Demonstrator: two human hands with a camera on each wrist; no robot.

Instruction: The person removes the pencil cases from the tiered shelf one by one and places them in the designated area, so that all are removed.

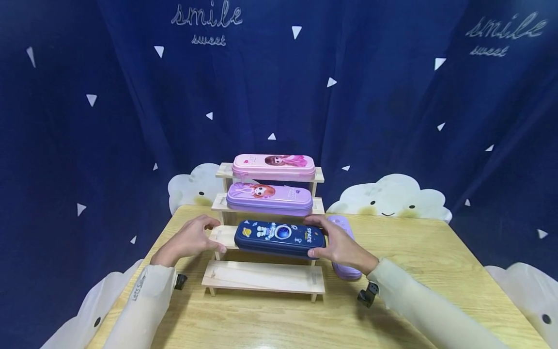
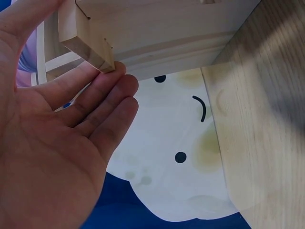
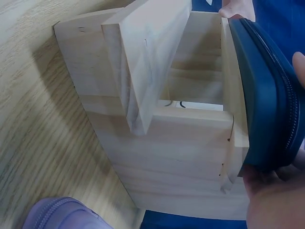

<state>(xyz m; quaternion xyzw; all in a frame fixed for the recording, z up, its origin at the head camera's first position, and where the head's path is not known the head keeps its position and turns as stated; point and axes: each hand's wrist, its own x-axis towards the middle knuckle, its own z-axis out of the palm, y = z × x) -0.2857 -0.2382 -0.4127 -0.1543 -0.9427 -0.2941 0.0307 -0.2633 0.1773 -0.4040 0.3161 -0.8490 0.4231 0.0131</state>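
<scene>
A navy pencil case (image 1: 279, 238) with an astronaut and "SPACE" lettering lies on the third step down of a wooden tiered rack (image 1: 266, 277). My right hand (image 1: 337, 242) grips its right end, thumb at the front and fingers behind. In the right wrist view the zipped side of the case (image 3: 267, 95) rests against the step's board. My left hand (image 1: 192, 237) holds the left end of that same step between thumb and fingers. Its fingers look nearly straight in the left wrist view, touching the board's corner (image 2: 88, 45).
On the top step sits a pink pencil case (image 1: 253, 167); a purple one (image 1: 283, 195) is on the step below. Another purple case (image 1: 344, 271) lies on the wooden table (image 1: 418, 271), right of the rack. A dark blue curtain (image 1: 375, 121) hangs behind.
</scene>
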